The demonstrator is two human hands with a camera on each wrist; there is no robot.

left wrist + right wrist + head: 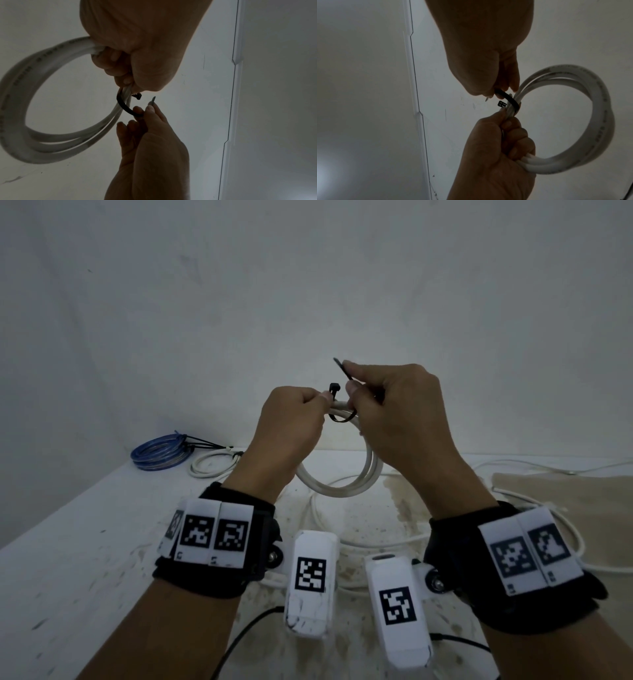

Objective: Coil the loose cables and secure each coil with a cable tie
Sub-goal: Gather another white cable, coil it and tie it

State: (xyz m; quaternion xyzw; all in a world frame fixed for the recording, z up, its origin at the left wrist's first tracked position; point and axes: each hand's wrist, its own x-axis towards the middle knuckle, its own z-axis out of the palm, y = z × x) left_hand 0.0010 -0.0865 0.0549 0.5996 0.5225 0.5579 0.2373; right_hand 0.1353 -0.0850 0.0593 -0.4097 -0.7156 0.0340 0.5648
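Observation:
A white cable coil (342, 487) hangs in the air above the table, and my left hand (305, 409) grips its bunched strands at the top. A black cable tie (342, 419) loops under those strands. Its square head (334, 387) sticks up beside my left thumb. My right hand (363, 392) pinches the tie's tail, whose free tip (338, 363) points up, apart from the head. The left wrist view shows the coil (34, 135) and the tie (122, 106) curving round it. In the right wrist view the tie (511, 100) crosses the coil (590, 108), with its head (502, 104) open and nothing in it.
At the table's back left lie a blue coil (161, 451) and a small white coil (212, 463), both with black ties on them. Loose white cable (376, 542) trails over the stained tabletop below my hands. A brown sheet (565, 501) lies at the right. A bare wall stands behind.

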